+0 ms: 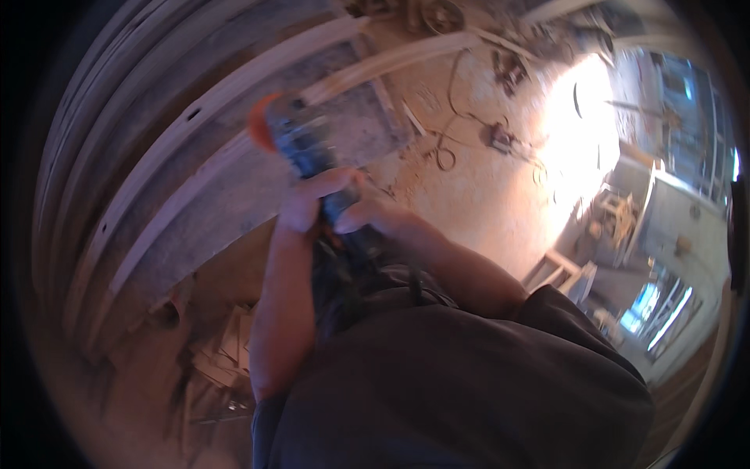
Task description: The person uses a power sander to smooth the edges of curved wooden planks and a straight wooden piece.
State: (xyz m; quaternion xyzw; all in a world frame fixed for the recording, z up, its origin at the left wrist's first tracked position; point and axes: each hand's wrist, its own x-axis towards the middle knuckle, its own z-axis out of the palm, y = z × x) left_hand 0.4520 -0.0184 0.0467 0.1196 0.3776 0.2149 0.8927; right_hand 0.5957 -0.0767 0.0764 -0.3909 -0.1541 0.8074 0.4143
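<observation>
While the left hand (307, 200) and right hand (381, 217) are clamping their grip on a dark power tool (303, 148), its orange disc (262, 123), upper-left of centre, may be risking gouging the wooden rail (383, 66) if wrists are twisting.

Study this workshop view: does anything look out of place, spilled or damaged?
A dark cord lies in loose bends across the tan floor, beyond the handheld power tool; it looks untidy, being neither straight nor neatly coiled. Blur leaves any damage unclear.

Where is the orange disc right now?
The orange disc is in the head view's upper left, at the far end of the bluish power tool held by the left hand and right hand, near a pale wooden beam.
</observation>
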